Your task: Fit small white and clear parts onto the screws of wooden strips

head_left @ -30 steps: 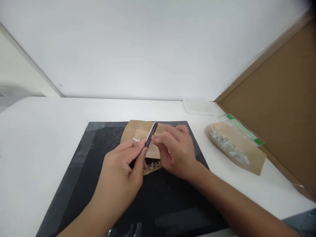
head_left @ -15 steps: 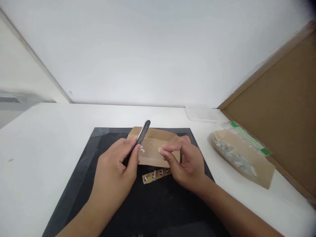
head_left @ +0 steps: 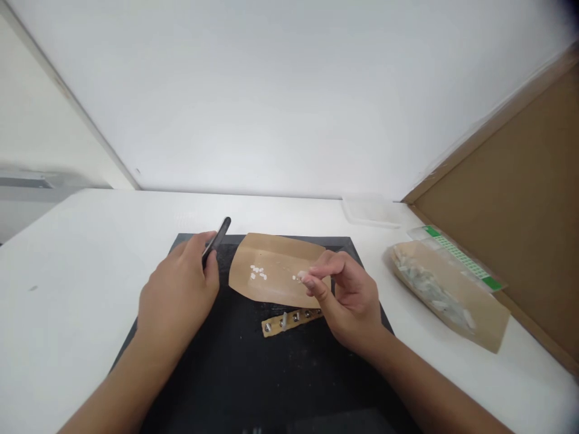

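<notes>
My left hand (head_left: 183,286) is closed around a black nail file (head_left: 218,240), whose rounded end points up and away. Thumb and fingertips of my right hand (head_left: 348,295) pinch a small pale piece (head_left: 302,276) that looks like a false nail tip, partly hidden by the fingers. Beneath and left of that hand lies a brown sheet (head_left: 275,289) with curled edges. Several tiny white pieces (head_left: 257,272) are scattered on it. Just in front of the sheet, a wooden strip (head_left: 289,320) carries several metal studs; its right end runs behind my right hand.
Under everything is a black mat (head_left: 253,386) on a white table (head_left: 67,289). To the right rests a brown-backed clear bag (head_left: 434,289) of pale nail-shaped pieces, with a green-striped packet (head_left: 461,256) beside it. A clear tray (head_left: 373,212) stands at the back, near a brown panel (head_left: 506,193).
My left hand has moved left with the nail file, away from the brown sheet, uncovering more white pieces. My right hand keeps its pinch, nearly in place.
</notes>
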`<action>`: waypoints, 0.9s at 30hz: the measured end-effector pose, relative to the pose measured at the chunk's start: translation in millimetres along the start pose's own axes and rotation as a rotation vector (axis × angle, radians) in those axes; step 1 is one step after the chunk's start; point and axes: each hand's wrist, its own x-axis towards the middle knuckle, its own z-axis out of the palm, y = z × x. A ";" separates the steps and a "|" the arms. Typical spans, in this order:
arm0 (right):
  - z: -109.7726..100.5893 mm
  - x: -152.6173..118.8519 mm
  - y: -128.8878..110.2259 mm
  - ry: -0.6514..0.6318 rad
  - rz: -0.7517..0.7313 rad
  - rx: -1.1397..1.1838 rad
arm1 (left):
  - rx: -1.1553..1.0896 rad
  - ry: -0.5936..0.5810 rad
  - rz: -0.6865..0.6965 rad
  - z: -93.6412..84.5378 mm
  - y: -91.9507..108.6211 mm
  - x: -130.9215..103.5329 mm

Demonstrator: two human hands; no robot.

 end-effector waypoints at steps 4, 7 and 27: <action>-0.7 1.6 -1.8 -0.017 0.000 0.024 | -0.091 0.043 0.035 -0.7 3.6 -1.9; -1.5 2.1 -2.4 -0.016 0.003 0.021 | -0.053 0.037 0.038 -2.6 4.8 -3.1; -5.5 7.1 -13.3 -0.016 -0.371 -0.375 | -0.857 -0.320 0.325 -12.2 40.0 -25.8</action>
